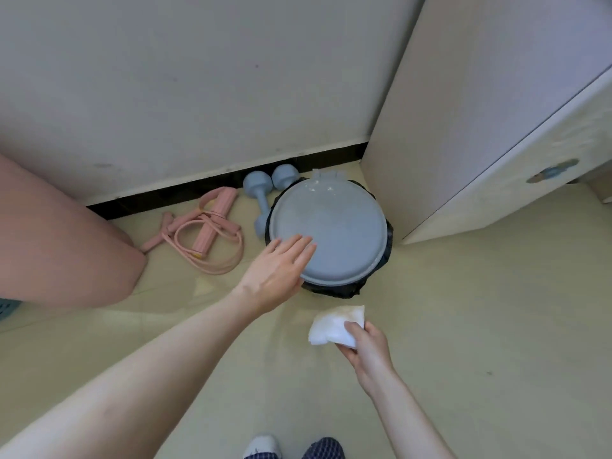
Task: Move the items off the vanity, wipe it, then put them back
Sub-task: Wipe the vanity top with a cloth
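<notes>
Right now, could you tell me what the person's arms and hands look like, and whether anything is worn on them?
Both forearms are bare as far as the picture shows: no sleeves in view. The left hand and the right hand wear no gloves, and I see no watch, bracelet or ring on either. The nails look short and unpainted.
</notes>
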The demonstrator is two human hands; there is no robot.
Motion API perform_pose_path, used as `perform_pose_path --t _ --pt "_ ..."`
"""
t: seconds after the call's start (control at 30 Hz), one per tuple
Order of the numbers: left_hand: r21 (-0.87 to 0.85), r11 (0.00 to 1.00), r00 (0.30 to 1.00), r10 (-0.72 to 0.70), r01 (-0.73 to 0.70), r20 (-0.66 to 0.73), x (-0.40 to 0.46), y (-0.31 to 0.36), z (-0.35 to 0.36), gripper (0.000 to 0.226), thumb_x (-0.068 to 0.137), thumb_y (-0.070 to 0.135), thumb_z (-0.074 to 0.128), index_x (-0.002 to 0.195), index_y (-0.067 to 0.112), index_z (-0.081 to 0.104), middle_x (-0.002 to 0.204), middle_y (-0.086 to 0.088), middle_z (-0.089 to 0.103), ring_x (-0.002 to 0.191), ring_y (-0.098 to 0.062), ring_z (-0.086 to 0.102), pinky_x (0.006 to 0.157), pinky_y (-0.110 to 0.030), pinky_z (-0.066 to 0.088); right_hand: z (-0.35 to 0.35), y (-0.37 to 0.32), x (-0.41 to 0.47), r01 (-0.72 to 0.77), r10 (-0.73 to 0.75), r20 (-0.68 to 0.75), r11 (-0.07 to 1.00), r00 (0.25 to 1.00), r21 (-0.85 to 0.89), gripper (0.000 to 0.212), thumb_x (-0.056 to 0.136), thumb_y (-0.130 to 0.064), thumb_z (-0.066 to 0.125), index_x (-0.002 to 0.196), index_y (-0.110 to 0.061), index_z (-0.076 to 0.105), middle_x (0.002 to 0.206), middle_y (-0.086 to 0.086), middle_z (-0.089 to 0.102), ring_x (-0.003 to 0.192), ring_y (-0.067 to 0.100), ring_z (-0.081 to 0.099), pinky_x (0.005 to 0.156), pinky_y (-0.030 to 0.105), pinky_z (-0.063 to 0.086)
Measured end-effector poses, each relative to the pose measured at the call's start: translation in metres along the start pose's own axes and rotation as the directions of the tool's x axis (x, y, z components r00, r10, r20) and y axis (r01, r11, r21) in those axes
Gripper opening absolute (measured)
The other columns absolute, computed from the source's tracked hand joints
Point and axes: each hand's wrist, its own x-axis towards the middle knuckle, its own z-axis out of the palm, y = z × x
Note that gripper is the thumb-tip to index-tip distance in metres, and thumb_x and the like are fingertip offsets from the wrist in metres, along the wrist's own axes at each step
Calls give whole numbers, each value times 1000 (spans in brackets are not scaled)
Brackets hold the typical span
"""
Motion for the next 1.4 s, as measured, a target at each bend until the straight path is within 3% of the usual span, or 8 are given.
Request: perform_pose_path --t 0.2,0.43,0.6,0.77,0.93,1.17,1.27,1.4 --pt "41 997 998 60 -61 12 17 -3 78 81 72 32 78 136 1 40 142 -16 41 133 -32 36 106 -48 30 -17 38 63 49 -47 -40 997 998 52 16 90 4 47 92 -4 61 90 10 66 82 21 62 65 27 50" --pt "105 991 990 94 -83 -104 25 -15 124 97 52 46 86 128 -3 49 132 -17 52 122 -33 49 96 -53 40 -32 56 106 114 -112 -24 989 993 97 16 90 5 47 89 -4 60 87 11 66 80 21 62 64 28 50" --pt "172 976 976 158 -132 -148 32 -23 123 97 57 49 82 131 -3 46 136 -17 48 126 -33 45 100 -54 33 -33 62 117 107 -108 3 982 994 154 17 90 5 46 91 -4 60 87 11 67 80 21 63 58 25 52" --pt "147 974 962 199 -172 -189 35 -17 94 84 72 46 72 134 -2 42 139 -16 45 132 -31 37 106 -52 24 -36 64 102 63 -69 23 982 997 179 14 90 2 46 96 0 59 89 13 65 80 23 63 62 28 51" --pt "153 969 935 229 -193 -273 44 -29 51 63 90 46 40 130 -1 46 137 -13 48 133 -27 36 111 -43 19 -27 33 83 4 -51 97 899 994 438 27 96 -12 38 110 2 55 97 16 65 84 26 62 59 31 56" --pt "197 958 891 267 -206 -368 63 -39 23 50 91 38 39 117 1 59 120 -11 63 118 -26 54 106 -41 26 20 -54 72 -51 -191 308 771 932 635 57 100 -43 25 120 6 46 122 25 53 119 38 47 105 47 33" --pt "192 960 892 264 -205 -367 58 -37 29 50 91 40 39 116 2 60 118 -10 64 117 -25 55 105 -43 31 19 -57 81 12 -195 263 825 945 566 53 100 -42 27 121 3 46 124 23 48 122 39 43 105 47 32" --pt "189 957 901 273 -219 -338 40 -27 60 48 88 40 42 113 5 62 116 -8 65 111 -25 59 96 -47 42 -9 -23 85 100 -225 177 842 958 530 44 101 -27 25 116 4 53 117 22 56 111 34 54 92 38 45"
